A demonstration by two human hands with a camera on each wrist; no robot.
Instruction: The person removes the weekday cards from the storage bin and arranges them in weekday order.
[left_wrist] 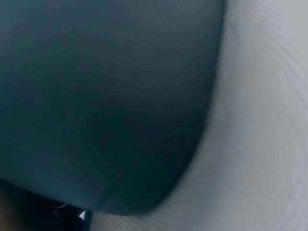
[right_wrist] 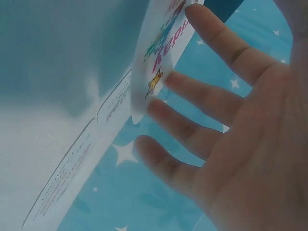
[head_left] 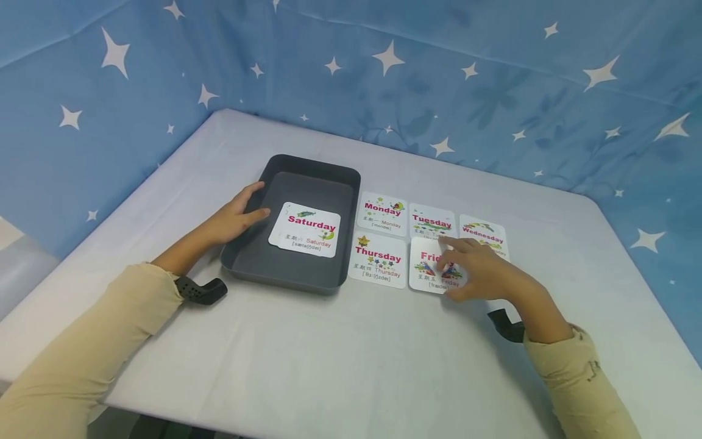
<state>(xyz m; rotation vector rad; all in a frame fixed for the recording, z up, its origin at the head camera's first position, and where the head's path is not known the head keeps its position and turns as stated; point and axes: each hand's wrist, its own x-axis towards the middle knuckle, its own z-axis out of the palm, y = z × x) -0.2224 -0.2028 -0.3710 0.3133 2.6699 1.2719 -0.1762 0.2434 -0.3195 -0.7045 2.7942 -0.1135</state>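
My left hand (head_left: 233, 217) holds the left rim of a dark grey tray (head_left: 296, 281), thumb over the rim and fingers along its outer side. Inside the tray lies a white Saturday card (head_left: 306, 229). My right hand (head_left: 485, 268) is at a Friday card (head_left: 430, 281), fingers spread and fairly straight, fingertips over its right part. In the right wrist view, the fingertips of the right hand (right_wrist: 231, 120) meet the edge of the Friday card (right_wrist: 161, 57). The left wrist view shows the dark tray (left_wrist: 106, 96) up close, the left hand mostly out of it.
Monday (head_left: 382, 213), Tuesday (head_left: 432, 217) and Wednesday (head_left: 484, 230) cards form a row right of the tray. A Thursday card (head_left: 378, 259) lies below Monday, left of Friday. A blue star-patterned curtain (head_left: 351, 73) stands behind the white table (head_left: 307, 360).
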